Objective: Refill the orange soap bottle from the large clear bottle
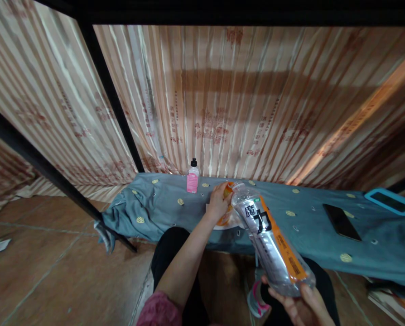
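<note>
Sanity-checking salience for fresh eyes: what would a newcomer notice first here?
Probably the large silver-and-orange-labelled plastic bottle, tilted right of centre, its base in the right hand and its neck beside the left hand. Next, likely the small black-capped, pink-labelled bottle standing at the back of the blue-grey patterned sheet, and the black smartphone lying on the sheet's right side.
</note>
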`<action>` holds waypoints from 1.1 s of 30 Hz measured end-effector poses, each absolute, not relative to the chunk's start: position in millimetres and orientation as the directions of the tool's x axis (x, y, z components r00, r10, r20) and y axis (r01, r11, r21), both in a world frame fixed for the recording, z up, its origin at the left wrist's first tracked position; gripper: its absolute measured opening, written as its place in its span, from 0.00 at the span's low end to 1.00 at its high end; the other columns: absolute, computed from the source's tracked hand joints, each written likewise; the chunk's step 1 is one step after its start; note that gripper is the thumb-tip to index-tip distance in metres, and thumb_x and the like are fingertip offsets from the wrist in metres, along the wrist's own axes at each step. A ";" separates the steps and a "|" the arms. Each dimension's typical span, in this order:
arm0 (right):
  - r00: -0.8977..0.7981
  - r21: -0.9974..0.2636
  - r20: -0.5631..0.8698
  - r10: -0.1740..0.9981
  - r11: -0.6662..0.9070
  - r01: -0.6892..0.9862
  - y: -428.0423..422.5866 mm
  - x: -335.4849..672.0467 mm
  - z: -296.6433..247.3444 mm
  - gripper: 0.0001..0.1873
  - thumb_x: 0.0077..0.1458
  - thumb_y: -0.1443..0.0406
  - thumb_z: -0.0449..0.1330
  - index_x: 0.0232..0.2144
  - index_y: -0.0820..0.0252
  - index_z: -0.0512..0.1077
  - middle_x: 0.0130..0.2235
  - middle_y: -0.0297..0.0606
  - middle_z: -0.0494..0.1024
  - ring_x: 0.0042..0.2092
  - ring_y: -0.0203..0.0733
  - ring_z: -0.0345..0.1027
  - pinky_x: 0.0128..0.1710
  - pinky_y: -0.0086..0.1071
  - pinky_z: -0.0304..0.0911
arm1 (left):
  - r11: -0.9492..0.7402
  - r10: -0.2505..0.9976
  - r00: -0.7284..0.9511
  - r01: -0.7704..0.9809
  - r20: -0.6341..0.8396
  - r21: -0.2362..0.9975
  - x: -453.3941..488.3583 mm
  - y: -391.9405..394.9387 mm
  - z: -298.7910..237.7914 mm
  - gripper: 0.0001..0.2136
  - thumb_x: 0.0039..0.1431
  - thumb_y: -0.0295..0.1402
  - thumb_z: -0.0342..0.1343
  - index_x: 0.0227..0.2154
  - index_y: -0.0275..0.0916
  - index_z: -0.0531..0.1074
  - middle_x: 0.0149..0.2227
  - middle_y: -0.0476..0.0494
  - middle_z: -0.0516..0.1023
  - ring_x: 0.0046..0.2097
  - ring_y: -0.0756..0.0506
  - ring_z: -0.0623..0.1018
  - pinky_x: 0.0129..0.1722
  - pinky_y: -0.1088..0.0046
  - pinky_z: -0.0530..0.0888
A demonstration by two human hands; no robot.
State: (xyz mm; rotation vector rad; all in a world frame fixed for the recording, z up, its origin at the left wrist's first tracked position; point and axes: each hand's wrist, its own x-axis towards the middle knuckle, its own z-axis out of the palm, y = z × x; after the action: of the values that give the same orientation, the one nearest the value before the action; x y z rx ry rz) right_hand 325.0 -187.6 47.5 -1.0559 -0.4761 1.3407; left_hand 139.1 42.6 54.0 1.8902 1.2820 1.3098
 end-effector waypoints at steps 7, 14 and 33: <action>0.138 -0.780 -0.331 0.933 -0.189 -0.597 -182.6 336.1 50.5 0.15 0.49 0.51 0.68 0.38 0.48 0.81 0.41 0.41 0.85 0.37 0.52 0.80 0.37 0.42 0.74 | -0.426 0.899 0.092 0.413 0.429 0.805 141.1 40.7 54.8 0.16 0.60 0.28 0.57 0.51 0.38 0.72 0.53 0.37 0.77 0.56 0.39 0.74 0.59 0.57 0.70; 0.113 -0.759 -0.319 0.941 -0.182 -0.625 -179.7 335.9 49.7 0.17 0.49 0.50 0.67 0.39 0.48 0.81 0.41 0.42 0.85 0.37 0.54 0.81 0.34 0.41 0.74 | -0.444 0.889 0.093 0.409 0.448 0.797 140.3 39.2 56.4 0.15 0.61 0.29 0.57 0.50 0.38 0.73 0.52 0.38 0.78 0.55 0.40 0.75 0.59 0.58 0.70; 0.147 -0.732 -0.332 0.932 -0.156 -0.664 -184.7 335.4 52.4 0.15 0.49 0.53 0.69 0.39 0.49 0.81 0.41 0.39 0.85 0.37 0.52 0.81 0.34 0.38 0.75 | -0.445 0.890 0.100 0.399 0.444 0.802 141.2 37.6 57.9 0.15 0.60 0.28 0.57 0.50 0.37 0.73 0.53 0.38 0.78 0.55 0.39 0.75 0.59 0.59 0.70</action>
State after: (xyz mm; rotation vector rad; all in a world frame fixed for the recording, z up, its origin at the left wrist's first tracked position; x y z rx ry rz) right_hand 335.4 -184.7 52.4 -0.9631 -0.3651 1.4502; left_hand 141.2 37.6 57.9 1.8956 1.2563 1.3216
